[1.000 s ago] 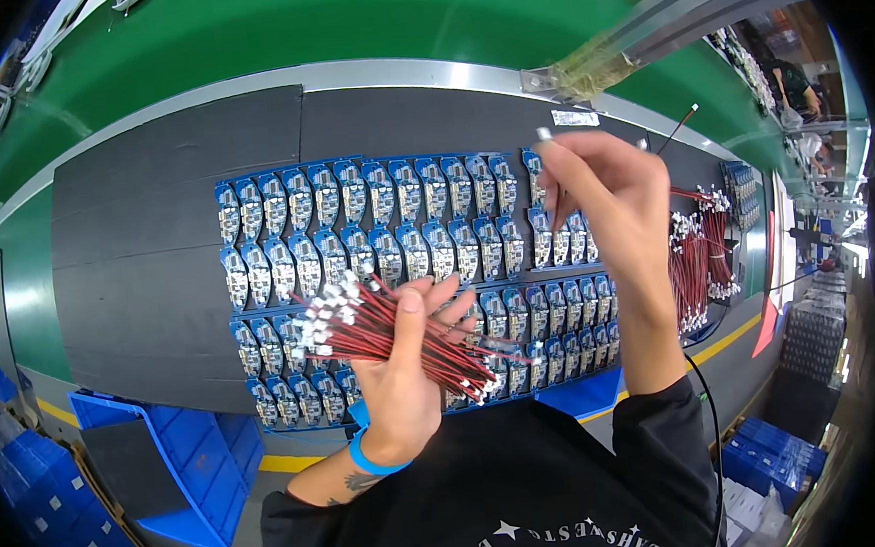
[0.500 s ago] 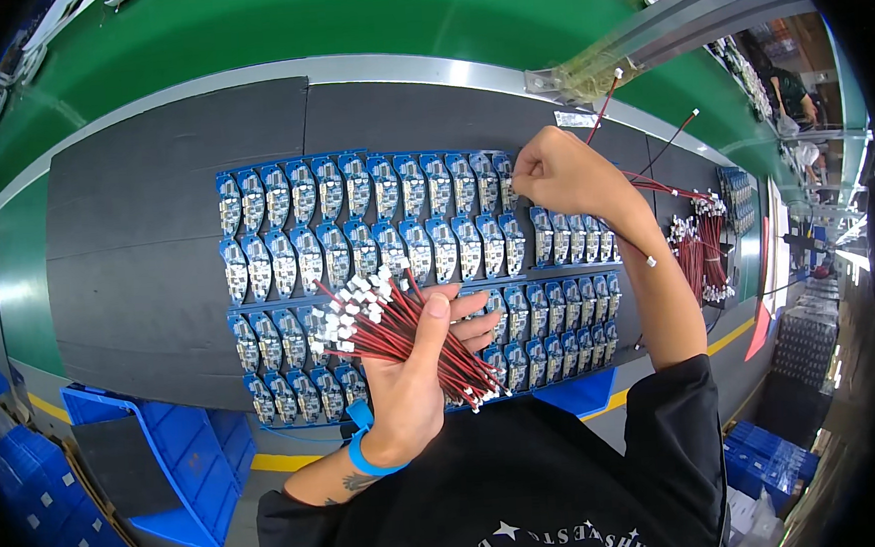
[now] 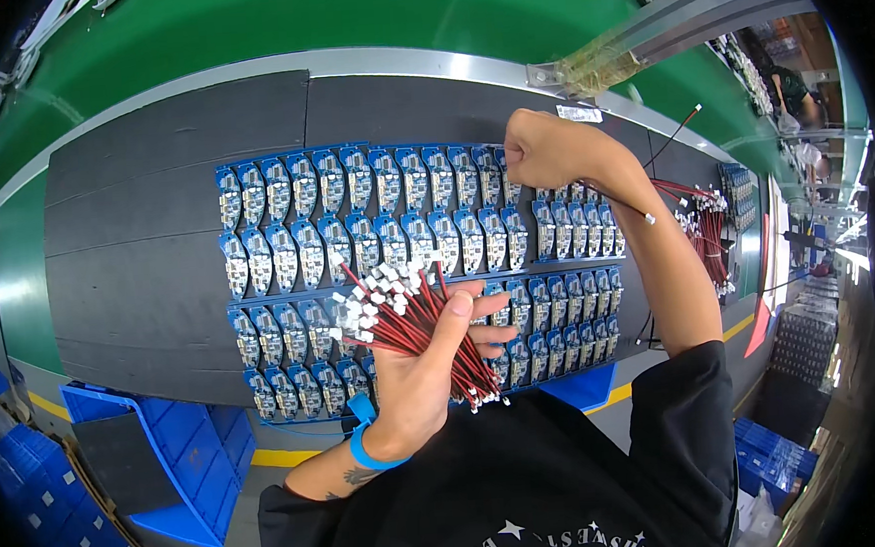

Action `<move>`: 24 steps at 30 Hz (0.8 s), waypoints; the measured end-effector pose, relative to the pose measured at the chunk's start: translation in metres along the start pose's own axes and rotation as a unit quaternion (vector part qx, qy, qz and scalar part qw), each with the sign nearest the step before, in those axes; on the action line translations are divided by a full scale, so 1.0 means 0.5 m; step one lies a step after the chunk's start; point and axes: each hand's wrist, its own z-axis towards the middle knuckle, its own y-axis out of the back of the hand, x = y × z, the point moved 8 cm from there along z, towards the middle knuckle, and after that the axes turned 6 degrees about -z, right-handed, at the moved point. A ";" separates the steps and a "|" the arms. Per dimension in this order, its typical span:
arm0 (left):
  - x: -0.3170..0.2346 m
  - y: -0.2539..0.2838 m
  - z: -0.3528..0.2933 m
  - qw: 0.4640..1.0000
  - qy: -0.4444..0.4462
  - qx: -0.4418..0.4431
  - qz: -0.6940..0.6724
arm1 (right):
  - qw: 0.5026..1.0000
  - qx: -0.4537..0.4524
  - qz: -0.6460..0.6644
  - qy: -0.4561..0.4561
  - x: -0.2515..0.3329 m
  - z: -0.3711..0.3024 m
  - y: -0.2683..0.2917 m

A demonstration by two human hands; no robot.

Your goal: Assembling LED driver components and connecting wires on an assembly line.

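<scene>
My left hand (image 3: 425,369) grips a bundle of short red wires (image 3: 407,320) with white plug ends, held over the lower rows of blue circuit boards. My right hand (image 3: 548,149) is closed, fingers pressed down on a board at the top right of the board array (image 3: 374,217). Whether one wire sits under those fingers is hidden. The boards lie in several rows on a dark grey mat (image 3: 146,251).
A second heap of red wires (image 3: 703,225) lies at the mat's right end, with a loose wire (image 3: 679,128) above it. Blue plastic bins (image 3: 158,461) stand at the lower left. A green conveyor belt (image 3: 272,28) runs behind a metal rail (image 3: 384,61). Another person (image 3: 787,92) works far right.
My right hand came down from above the boards and moved left onto the top right boards. My left hand with the bundle shifted slightly.
</scene>
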 end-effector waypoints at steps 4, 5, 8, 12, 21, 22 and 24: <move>-0.002 -0.007 -0.001 1.000 0.009 0.011 -0.013 | 0.959 -0.244 -0.031 0.138 0.067 -0.093 0.069; -0.002 -0.004 0.000 1.000 0.003 0.010 -0.016 | 0.958 -0.205 0.080 0.184 0.109 -0.111 0.080; -0.004 -0.004 0.002 1.000 0.009 0.022 -0.019 | 0.917 -0.073 0.282 0.273 0.196 -0.148 0.053; -0.004 -0.017 0.000 0.998 -0.005 0.035 -0.047 | 0.893 0.032 0.422 0.153 0.194 -0.152 0.009; -0.037 0.020 0.001 0.988 -0.086 -0.058 -0.113 | 0.821 -0.117 0.555 0.059 0.089 -0.132 0.075; -0.041 0.024 0.000 0.988 -0.092 -0.058 -0.111 | 0.858 -0.116 0.498 0.051 0.084 -0.120 0.076; -0.040 0.027 -0.001 0.990 -0.078 -0.059 -0.102 | 0.919 -0.107 0.379 0.034 0.071 -0.090 0.065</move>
